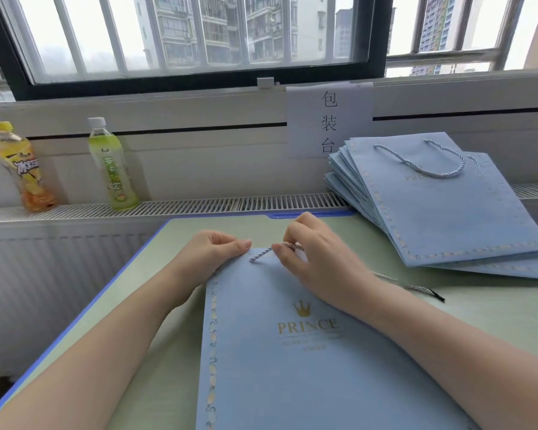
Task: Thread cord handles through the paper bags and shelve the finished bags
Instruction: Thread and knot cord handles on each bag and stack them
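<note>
Cord (261, 254) pinched in right hand (311, 256); left hand (212, 248) gripping bag (292, 352) edge. Feed straight through hole, bag flat.

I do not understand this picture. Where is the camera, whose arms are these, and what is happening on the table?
There is no machine here. The one picture comes from a camera worn on a person's head, looking forward and down, so the two arms are that person's own. On the green table lies a blue paper bag. The left hand pinches the bag's top edge. The right hand pinches a twisted cord near that edge; the cord's other end trails on the table to the right. A stack of bags lies at the right, the top one already with a handle. Two bottles stand by the window.
</note>
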The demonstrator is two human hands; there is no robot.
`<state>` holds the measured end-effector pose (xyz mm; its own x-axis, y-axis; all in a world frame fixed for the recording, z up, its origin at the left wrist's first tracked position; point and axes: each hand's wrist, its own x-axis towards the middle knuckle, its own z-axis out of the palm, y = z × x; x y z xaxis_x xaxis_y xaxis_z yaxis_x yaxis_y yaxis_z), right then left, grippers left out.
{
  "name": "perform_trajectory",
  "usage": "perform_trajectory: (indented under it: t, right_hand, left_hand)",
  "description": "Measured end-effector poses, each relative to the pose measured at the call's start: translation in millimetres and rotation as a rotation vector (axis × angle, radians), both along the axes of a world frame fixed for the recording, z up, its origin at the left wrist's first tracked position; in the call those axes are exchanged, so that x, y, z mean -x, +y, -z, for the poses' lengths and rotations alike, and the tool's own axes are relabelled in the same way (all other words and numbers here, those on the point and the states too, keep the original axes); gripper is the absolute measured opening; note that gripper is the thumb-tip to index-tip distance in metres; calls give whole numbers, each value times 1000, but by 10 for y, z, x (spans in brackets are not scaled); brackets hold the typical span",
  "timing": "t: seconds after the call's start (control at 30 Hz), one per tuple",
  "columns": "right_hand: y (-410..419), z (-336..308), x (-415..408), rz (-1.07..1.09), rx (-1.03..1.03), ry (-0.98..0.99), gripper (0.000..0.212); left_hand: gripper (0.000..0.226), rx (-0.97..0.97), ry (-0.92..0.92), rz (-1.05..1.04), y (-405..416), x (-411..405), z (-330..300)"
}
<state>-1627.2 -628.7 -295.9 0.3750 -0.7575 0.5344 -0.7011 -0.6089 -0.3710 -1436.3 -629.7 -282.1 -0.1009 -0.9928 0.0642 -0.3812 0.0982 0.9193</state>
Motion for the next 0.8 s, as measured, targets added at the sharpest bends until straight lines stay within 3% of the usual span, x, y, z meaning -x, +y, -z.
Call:
perform_trajectory:
  t: [0.1,0.23,0.5,0.63,0.8]
  right_hand:
    - [-24,-49,18,34,82,-201,31]
    - [-21,-106,43,28,80,-454,43]
    - [28,-134,24,9,34,-598,37]
    - [-52,-104,58,97,-111,-515,34]
    - [-144,5,87,229,-352,-72,34]
  left_hand:
    - [44,52,-256,-104,-77,-109,-3]
    - [45,206,-495,-273,-176,-201,32]
    - [37,129,-595,-329,-240,-254,41]
    - [21,77,-659,-348,-248,-273,109]
    - [16,213,-618,-332,-209,-174,134]
